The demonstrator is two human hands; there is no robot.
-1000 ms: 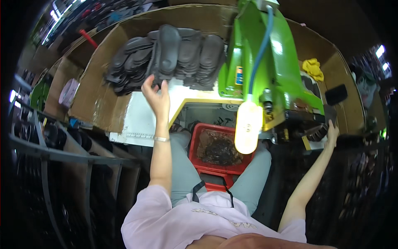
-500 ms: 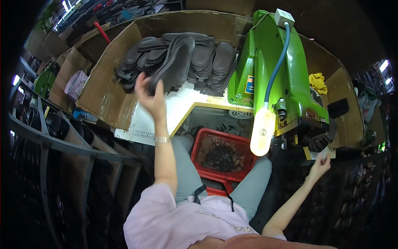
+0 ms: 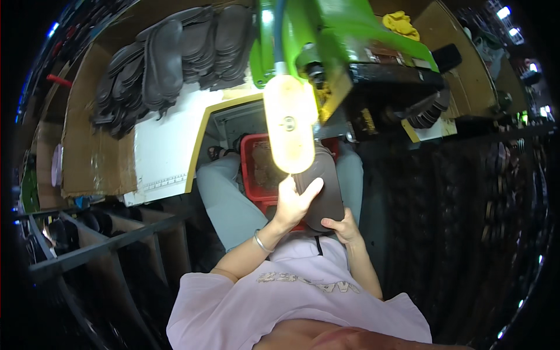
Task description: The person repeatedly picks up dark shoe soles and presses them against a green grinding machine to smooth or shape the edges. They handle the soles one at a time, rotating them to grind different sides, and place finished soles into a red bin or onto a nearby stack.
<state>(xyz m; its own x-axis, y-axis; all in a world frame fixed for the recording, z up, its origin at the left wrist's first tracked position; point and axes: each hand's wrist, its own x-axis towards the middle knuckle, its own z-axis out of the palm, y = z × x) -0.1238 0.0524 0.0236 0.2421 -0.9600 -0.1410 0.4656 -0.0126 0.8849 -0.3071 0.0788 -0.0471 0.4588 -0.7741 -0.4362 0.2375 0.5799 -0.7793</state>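
A dark grey-brown shoe sole [image 3: 326, 201] is held in front of my body, below the machine's lamp. My left hand [image 3: 294, 203] grips its left edge, thumb lying across the top face. At its near right end my right hand [image 3: 345, 226] pinches it with the thumb on top. The far tip of the sole is partly hidden behind the glowing lamp [image 3: 289, 119]. More dark soles [image 3: 163, 64] lie in overlapping stacks on the white worktop [image 3: 160, 149], at the far left.
The green machine [image 3: 344, 29] stands beyond my hands, its dark head [image 3: 391, 87] to the right. A red bin [image 3: 252, 189] with dark scraps sits between my knees. Cardboard walls [image 3: 87, 134] border the worktop. Shelving [image 3: 111, 245] stands on the left; a yellow cloth [image 3: 401, 24] lies at the back.
My left hand has come from the stacks with a sole, down in front of me. My right hand has moved in from the far right and now grips it too. The view has shifted right.
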